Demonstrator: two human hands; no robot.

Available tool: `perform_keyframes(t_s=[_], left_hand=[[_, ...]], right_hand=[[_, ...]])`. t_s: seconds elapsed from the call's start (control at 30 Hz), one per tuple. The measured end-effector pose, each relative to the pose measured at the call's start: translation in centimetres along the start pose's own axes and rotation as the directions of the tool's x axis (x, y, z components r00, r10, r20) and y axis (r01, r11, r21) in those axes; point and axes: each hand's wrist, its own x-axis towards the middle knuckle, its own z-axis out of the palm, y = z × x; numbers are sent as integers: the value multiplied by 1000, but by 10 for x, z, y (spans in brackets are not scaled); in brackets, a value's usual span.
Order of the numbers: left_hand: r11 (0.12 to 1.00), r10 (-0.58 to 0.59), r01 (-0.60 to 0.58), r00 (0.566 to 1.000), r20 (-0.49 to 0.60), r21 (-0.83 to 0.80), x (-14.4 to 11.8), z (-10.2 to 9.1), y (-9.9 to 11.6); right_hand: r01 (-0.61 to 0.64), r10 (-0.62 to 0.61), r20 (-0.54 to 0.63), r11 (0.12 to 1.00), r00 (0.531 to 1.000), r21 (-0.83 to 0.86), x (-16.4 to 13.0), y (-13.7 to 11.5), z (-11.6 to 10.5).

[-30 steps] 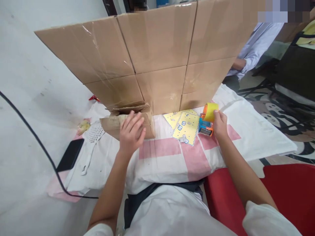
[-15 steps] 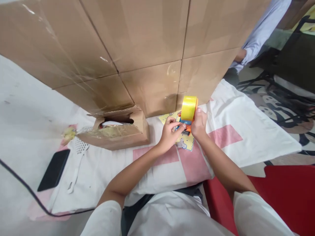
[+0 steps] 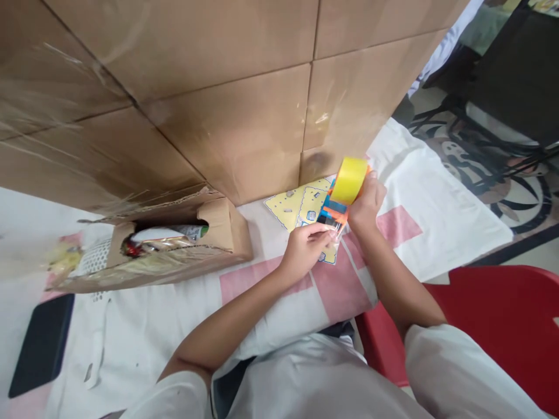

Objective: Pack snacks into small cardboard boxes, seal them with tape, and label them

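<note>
Right grip (image 3: 367, 202) clasps the dispenser (image 3: 336, 208), presumably light and stiff, by its side; left grip (image 3: 304, 249) pinches near the tape (image 3: 350, 180) outlet, hold unclear.

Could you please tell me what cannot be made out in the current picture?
All in the head view:
- What exactly the left hand pinches at the tape dispenser: too small and blurred.
- Parts of the yellow papers: hidden by that hand and the dispenser.
- The bottom of the small cardboard box: hidden by its front wall and contents.
- The top of the large cardboard panel: cut off by the upper edge.
</note>
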Motion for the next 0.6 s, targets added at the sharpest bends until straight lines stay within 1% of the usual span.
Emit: perform_keyframes(t_s=[0.07, 0.13, 0.23, 0.37, 0.47, 0.53, 0.6], left_hand=[[991, -94, 98, 994, 51, -86, 0, 0, -9], [984, -138, 146, 987, 79, -104, 0, -1, -15], [982, -143, 156, 983, 117, -108, 2, -4, -18], [968, -157, 186, 972, 175, -168, 7, -12, -10], [958, -188, 228, 957, 221, -173, 10, -22, 0], [957, -198, 242, 948, 250, -160, 12, -27, 3], [957, -209, 252, 943, 260, -145, 12, -30, 3]], right_hand=[[23, -22, -113, 1000, 993, 8, 8, -2, 1], [5, -5, -153, 1000, 988, -5, 15, -2, 2], [-2, -4, -141, 999, 990, -46, 20, 0, 1], [34, -42, -159, 998, 986, -52, 19, 6, -4], [79, -93, -109, 989, 990, -126, 16, 9, -7], [84, -96, -69, 983, 993, -160, 14, 8, -8], [66, -75, -66, 990, 995, -121, 15, 7, -7]])
